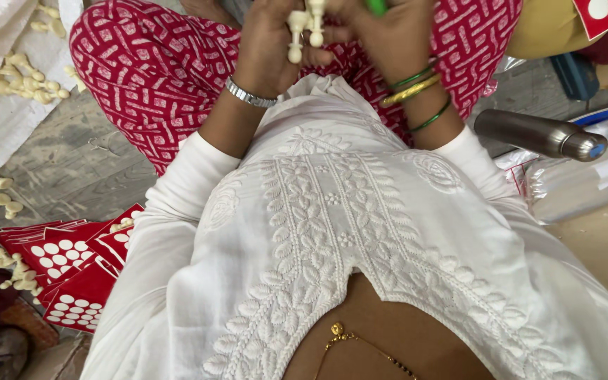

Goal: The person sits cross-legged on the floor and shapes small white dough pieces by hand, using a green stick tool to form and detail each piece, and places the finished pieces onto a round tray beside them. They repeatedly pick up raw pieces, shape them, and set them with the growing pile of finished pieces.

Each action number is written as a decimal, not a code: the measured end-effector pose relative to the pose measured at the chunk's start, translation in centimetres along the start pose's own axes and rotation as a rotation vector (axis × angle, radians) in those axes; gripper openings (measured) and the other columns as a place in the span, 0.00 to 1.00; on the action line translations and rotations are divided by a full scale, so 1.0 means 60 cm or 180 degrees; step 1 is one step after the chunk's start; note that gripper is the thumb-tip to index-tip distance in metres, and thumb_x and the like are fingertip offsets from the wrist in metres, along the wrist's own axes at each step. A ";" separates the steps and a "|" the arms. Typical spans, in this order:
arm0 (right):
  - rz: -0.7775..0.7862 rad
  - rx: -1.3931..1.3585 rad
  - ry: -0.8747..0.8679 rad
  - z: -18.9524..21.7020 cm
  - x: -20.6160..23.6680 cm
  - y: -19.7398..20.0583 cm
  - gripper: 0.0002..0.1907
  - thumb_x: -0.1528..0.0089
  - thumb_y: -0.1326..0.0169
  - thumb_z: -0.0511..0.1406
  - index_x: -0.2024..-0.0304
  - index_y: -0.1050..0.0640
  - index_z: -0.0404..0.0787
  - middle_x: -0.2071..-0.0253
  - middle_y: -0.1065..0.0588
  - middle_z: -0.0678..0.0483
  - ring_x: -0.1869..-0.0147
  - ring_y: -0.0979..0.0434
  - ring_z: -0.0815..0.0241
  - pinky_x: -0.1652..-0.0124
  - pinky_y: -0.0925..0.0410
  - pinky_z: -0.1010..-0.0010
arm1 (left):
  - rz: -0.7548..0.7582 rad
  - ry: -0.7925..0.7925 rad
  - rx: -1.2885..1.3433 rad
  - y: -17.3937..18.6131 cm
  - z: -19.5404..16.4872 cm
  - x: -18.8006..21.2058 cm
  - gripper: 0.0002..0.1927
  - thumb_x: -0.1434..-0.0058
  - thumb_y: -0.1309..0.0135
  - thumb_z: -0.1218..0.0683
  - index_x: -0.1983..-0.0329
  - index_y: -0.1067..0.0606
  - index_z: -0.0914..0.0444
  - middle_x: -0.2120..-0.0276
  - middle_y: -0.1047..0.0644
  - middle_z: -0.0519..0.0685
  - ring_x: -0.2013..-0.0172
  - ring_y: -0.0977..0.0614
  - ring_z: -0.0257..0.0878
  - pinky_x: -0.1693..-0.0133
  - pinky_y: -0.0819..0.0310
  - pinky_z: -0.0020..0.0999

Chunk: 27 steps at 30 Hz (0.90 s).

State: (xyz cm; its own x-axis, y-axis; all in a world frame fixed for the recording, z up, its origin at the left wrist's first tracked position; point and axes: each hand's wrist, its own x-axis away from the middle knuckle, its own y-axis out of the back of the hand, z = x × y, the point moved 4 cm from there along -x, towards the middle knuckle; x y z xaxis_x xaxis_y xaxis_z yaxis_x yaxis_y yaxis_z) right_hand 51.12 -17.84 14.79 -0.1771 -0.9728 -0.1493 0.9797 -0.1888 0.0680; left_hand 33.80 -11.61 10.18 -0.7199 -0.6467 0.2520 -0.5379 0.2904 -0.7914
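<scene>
Here the work is held at the very top of the view, above the red patterned lap (156,70), and this lap is the landmark I use for all places. The left hand (269,49) is closed around a small cream plastic piece (302,28) that looks like a row of little pegs with round ends — the fingers wrap it from the left side and the ends hang down toward the lap. The right hand (388,39) comes to the same piece from the other side, and something green (376,5) shows just above it at the frame edge; whether this hand grips it or only touches it I cannot tell, because the fingers are cut off by the edge.

To do this step well, I think the piece should be kept steady by the left hand while the right does the fine motion, and both should stay low and near to the lap, so that a dropped part lands on the cloth and not on the floor. The pegs look thin, so a gentle, straight pull or push seems safer than twisting.

Left of the lap, more cream pieces (26,81) lie on a white cloth, and below them are red cards with white dots (72,274). Right of the lap lies a steel bottle (540,135) — well apart from the hands.
</scene>
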 end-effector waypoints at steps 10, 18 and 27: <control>-0.0249 0.0098 0.0311 0.039 -0.012 -0.017 0.05 0.34 0.32 0.26 0.56 0.16 0.32 0.63 0.17 0.53 0.62 0.17 0.67 0.61 0.25 0.74 | -0.0001 0.0130 -0.0276 -0.035 -0.033 0.034 0.17 0.24 0.56 0.50 0.40 0.32 0.65 0.58 0.19 0.56 0.67 0.12 0.45 0.75 0.23 0.30; -0.0489 0.0312 0.0707 0.029 0.001 -0.029 0.07 0.37 0.29 0.25 0.63 0.17 0.33 0.69 0.20 0.55 0.67 0.23 0.67 0.65 0.30 0.75 | 0.0118 0.0176 -0.1182 -0.023 -0.009 0.048 0.16 0.27 0.44 0.51 0.40 0.27 0.61 0.64 0.20 0.47 0.76 0.21 0.31 0.80 0.35 0.23; -0.0104 0.0591 0.0018 -0.012 0.018 0.008 0.09 0.25 0.38 0.30 0.59 0.23 0.32 0.67 0.29 0.55 0.63 0.32 0.67 0.61 0.35 0.75 | -0.1014 -0.0340 -0.2064 0.086 0.010 0.018 0.06 0.28 0.45 0.60 0.49 0.22 0.63 0.70 0.21 0.43 0.80 0.27 0.26 0.81 0.33 0.21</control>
State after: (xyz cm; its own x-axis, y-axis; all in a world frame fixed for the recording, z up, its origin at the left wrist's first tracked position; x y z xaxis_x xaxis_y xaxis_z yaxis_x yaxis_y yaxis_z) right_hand 51.47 -18.87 13.94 -0.2076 -0.9650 -0.1601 0.9391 -0.2424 0.2437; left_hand 30.50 -11.26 6.02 -0.4563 -0.8251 0.3330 -0.8896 0.4147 -0.1914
